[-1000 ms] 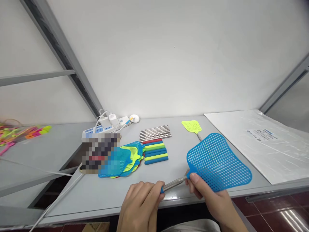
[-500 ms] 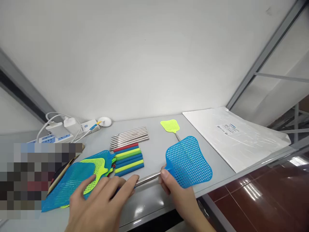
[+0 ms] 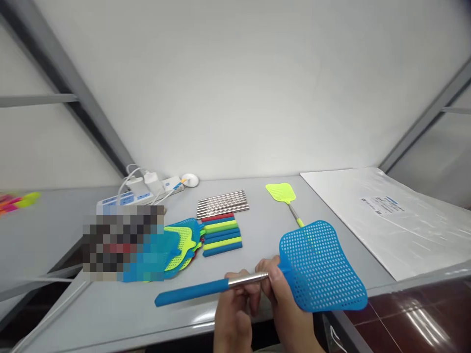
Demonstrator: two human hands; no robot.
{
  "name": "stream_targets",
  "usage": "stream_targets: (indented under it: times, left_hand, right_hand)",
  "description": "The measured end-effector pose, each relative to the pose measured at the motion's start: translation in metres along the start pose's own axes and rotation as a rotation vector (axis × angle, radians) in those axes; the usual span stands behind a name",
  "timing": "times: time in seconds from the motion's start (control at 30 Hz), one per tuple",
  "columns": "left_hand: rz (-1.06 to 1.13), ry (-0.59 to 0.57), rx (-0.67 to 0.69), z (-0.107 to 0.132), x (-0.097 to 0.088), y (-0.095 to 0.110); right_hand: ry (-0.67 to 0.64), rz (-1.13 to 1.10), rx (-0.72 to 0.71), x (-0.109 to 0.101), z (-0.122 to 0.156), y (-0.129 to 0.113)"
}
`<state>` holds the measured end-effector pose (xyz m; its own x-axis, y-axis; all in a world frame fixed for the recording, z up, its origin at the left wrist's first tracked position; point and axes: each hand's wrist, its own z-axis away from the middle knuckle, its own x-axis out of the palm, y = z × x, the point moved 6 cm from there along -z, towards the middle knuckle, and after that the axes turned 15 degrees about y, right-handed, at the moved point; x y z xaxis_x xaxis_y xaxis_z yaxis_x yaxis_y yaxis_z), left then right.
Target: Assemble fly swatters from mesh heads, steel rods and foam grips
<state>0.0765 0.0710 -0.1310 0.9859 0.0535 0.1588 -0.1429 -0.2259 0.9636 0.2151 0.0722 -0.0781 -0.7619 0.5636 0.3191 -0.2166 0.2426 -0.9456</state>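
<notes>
A blue fly swatter with a metal shaft and a blue foam grip lies across both hands above the table's front. My right hand is closed round it where the shaft meets the mesh head, thumb on top. Palm up, my left hand has its curled fingers against the shaft beside the blue grip. Behind the head lies a yellow-green fly swatter, its lower end hidden. To the left rest a stack of blue and yellow-green swatter heads, several coloured foam grips and several metal rods.
A white plastic-wrapped flat package covers the table's right side. At the back left sit a power strip with plugs and cables, and a white round device. The area at the left is pixelated.
My left hand has moved right and turned palm up under the shaft, so the blue grip now shows fully. The view has shifted left; my right hand keeps its hold.
</notes>
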Motion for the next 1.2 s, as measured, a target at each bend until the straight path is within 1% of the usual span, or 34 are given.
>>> stream_targets:
  times: [0.03, 0.07, 0.1, 0.13, 0.17, 0.23, 0.27, 0.37, 0.4, 0.43, 0.5, 0.57, 0.6, 0.7, 0.73, 0.83, 0.9, 0.93, 0.97, 1.03, 1.07, 1.1, 1.13, 1.17, 1.2]
  left_hand:
    - [0.069, 0.014, -0.061, -0.006, 0.02, 0.016]
    - [0.097, 0.03, -0.125, -0.012, 0.034, 0.028]
    - [0.121, 0.037, -0.183, -0.016, 0.043, 0.037]
    - [0.14, 0.042, -0.2, -0.019, 0.046, 0.045]
    - [0.159, 0.06, -0.211, -0.021, 0.043, 0.049]
    - [0.226, 0.131, -0.203, -0.026, 0.026, 0.052]
    - [0.272, 0.192, -0.193, -0.03, 0.013, 0.053]
    - [0.401, 0.405, -0.131, -0.046, -0.026, 0.059]
    - [0.417, 0.451, -0.098, -0.051, -0.037, 0.064]
    - [0.424, 0.484, -0.067, -0.055, -0.045, 0.068]
    - [0.457, 0.517, -0.03, -0.06, -0.054, 0.075]
    - [0.517, 0.52, -0.038, -0.06, -0.054, 0.077]
    - [0.55, 0.507, -0.057, -0.058, -0.051, 0.075]
    - [0.617, 0.417, -0.122, -0.048, -0.031, 0.067]
    - [0.632, 0.376, -0.14, -0.043, -0.023, 0.064]
    - [0.652, 0.254, -0.216, -0.032, 0.0, 0.053]
    - [0.64, 0.202, -0.278, -0.028, 0.008, 0.045]
    - [0.616, 0.198, -0.293, -0.028, 0.008, 0.043]
    - [0.583, 0.211, -0.294, -0.03, 0.005, 0.042]
    - [0.529, 0.287, -0.273, -0.038, -0.01, 0.044]
    - [0.517, 0.347, -0.26, -0.044, -0.022, 0.047]
    - [0.527, 0.416, -0.247, -0.049, -0.035, 0.051]
    - [0.532, 0.484, -0.244, -0.054, -0.048, 0.055]
    - [0.539, 0.554, -0.199, -0.059, -0.062, 0.062]
    - [0.529, 0.6, -0.152, -0.062, -0.073, 0.069]
  right_hand:
    - [-0.021, 0.03, -0.001, 0.002, 0.005, 0.001]
    - [-0.033, 0.05, 0.002, 0.003, 0.009, 0.003]
    - [-0.053, 0.06, 0.007, 0.006, 0.012, 0.004]
    - [-0.086, 0.057, 0.011, 0.01, 0.014, 0.005]
    - [-0.128, 0.038, 0.016, 0.014, 0.015, 0.007]
    - [-0.154, -0.031, 0.023, 0.019, 0.011, 0.008]
    - [-0.118, -0.064, 0.028, 0.018, 0.005, 0.008]
    - [0.09, -0.146, 0.05, 0.001, -0.015, 0.004]
    - [0.128, -0.164, 0.059, -0.005, -0.021, 0.001]
    - [0.138, -0.178, 0.07, -0.01, -0.027, -0.002]
    - [0.103, -0.188, 0.097, -0.015, -0.034, -0.008]
    - [0.06, -0.188, 0.121, -0.016, -0.037, -0.012]
    - [0.049, -0.203, 0.128, -0.016, -0.037, -0.014]
    - [0.009, -0.226, 0.129, -0.011, -0.03, -0.012]
    - [-0.032, -0.182, 0.128, -0.006, -0.024, -0.01]
    - [-0.204, 0.047, 0.134, 0.013, 0.0, 0.001]
    - [-0.266, 0.167, 0.113, 0.021, 0.011, 0.004]
    - [-0.286, 0.218, 0.089, 0.024, 0.013, 0.004]
    - [-0.301, 0.269, 0.059, 0.024, 0.012, 0.002]
    - [-0.285, 0.342, 0.008, 0.015, 0.001, -0.005]
    - [-0.229, 0.345, -0.006, 0.005, -0.009, -0.009]
    - [-0.14, 0.317, -0.013, -0.008, -0.02, -0.015]
    - [-0.025, 0.26, -0.015, -0.023, -0.033, -0.022]
    - [0.081, 0.171, -0.012, -0.037, -0.044, -0.028]
    - [0.155, 0.066, -0.001, -0.049, -0.054, -0.033]
